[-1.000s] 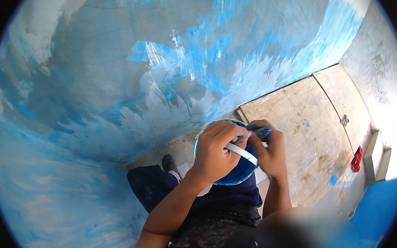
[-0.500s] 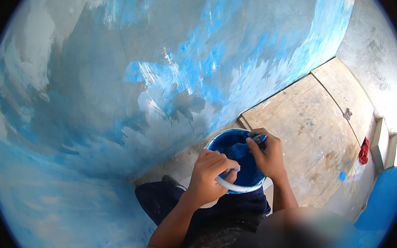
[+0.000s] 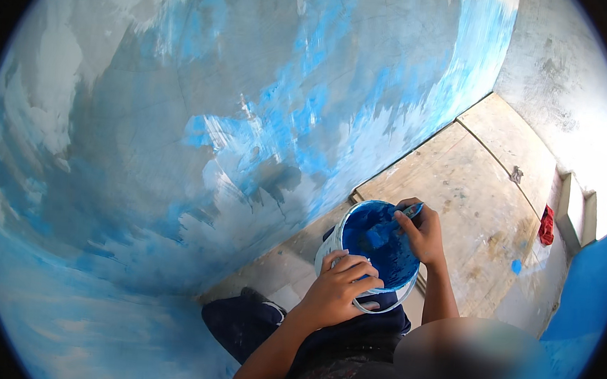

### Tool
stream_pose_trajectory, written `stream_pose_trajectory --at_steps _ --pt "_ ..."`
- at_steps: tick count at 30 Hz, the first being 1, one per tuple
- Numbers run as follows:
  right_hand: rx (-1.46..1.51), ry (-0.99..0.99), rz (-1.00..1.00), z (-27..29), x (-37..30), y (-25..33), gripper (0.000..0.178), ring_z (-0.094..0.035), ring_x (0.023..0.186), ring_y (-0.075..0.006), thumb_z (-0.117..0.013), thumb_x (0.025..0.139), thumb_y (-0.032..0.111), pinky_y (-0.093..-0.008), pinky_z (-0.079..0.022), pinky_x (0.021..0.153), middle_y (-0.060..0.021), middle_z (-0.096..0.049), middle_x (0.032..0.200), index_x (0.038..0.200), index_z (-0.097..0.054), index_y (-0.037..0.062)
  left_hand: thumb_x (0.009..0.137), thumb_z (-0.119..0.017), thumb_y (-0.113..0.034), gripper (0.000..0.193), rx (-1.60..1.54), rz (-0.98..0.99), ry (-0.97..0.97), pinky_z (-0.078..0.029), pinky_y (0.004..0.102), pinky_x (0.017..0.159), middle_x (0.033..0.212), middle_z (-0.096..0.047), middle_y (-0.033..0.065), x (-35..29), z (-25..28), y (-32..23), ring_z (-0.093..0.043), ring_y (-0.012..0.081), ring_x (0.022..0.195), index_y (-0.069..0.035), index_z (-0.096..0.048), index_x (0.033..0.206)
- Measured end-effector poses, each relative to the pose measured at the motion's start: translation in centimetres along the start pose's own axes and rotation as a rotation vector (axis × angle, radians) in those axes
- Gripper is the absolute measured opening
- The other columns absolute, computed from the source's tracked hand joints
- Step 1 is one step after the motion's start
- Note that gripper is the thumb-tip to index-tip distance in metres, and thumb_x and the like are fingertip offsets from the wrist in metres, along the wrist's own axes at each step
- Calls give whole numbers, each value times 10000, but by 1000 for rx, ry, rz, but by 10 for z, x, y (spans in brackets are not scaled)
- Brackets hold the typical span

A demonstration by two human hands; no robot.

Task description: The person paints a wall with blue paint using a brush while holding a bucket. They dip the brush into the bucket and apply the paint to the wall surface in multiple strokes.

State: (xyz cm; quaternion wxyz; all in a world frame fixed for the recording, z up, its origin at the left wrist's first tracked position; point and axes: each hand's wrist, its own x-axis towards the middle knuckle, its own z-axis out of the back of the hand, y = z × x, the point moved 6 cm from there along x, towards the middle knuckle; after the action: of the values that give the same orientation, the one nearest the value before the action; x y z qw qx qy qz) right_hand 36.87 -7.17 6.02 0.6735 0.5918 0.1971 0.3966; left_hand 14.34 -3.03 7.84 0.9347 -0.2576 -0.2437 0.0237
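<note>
A white bucket tilts in front of my lap, its inside coated with blue paint. My left hand is closed on the near-left side of its rim, with the thumb low by the pale handle. Over the far-right rim, my right hand pinches the blue-smeared handle of a paintbrush. The brush's wide, blue-covered head lies inside the bucket, over the paint.
A wall streaked with blue and white over grey rises on the left. Stained boards cover the floor beyond the bucket. A red cloth and a pale box-like block are at the right, near a bright blue surface.
The bucket has tipped more toward the right and its handle has dropped below the rim. My left hand has moved from the handle to the bucket's side. The brush stays in my right hand.
</note>
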Motion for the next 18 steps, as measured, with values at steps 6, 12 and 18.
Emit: stream_pose_trajectory --at_steps 6,12,18 --pt "-190 22 122 1 -5 16 204 -663 709 -157 -755 940 144 -320 -528 693 -114 -712 791 1051 -724 -25 716 -892 -573 587 -18 -4 81 -238 537 1207 1247 -657 -5 -2 -2 -2 -509 235 1315 -196 -760 1147" --pt "-258 -5 104 -1 -14 24 203 -700 740 -242 -776 917 134 -354 -549 730 -170 -743 867 1053 -734 -10 681 -867 -659 656 -28 6 79 -238 545 1190 1209 -653 -10 -7 -3 0 -511 239 1284 -203 -762 1141" --pt "-339 20 127 -6 -17 30 210 -736 795 -318 -798 890 124 -383 -568 762 -193 -755 929 1052 -738 5 700 -859 -673 617 11 12 39 -252 534 1164 1162 -649 -25 -12 -5 1 -523 218 1237 -209 -771 1096"
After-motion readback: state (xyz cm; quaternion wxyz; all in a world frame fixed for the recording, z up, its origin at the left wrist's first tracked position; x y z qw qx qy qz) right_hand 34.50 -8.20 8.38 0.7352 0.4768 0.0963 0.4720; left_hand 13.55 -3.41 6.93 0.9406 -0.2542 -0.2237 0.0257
